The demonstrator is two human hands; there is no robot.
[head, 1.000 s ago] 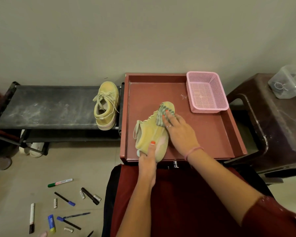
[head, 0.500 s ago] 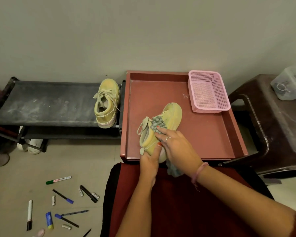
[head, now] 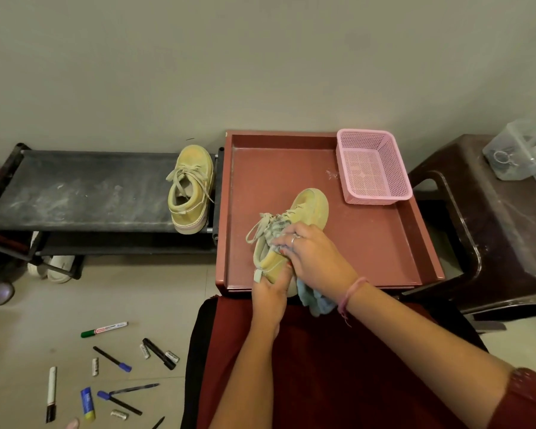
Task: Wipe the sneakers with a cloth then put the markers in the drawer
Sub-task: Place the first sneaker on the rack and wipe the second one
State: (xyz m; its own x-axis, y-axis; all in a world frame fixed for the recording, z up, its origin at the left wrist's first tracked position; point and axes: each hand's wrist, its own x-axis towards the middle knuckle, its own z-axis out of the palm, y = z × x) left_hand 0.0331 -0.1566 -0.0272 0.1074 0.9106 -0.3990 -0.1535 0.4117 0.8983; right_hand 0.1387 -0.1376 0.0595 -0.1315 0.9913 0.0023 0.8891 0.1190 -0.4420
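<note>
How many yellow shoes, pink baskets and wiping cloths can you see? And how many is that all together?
Yellow sneakers: 2 (the rack sneaker and the held sneaker)
Pink basket: 1
Cloth: 1
Total: 4

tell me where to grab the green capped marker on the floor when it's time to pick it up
Take the green-capped marker by the middle of its white barrel, from above, with a thumb-and-finger pinch across its width. It lies flat on the floor, nearly level across the view, cap to the left, apart from the other pens, so both long sides look free for the grip.
</note>
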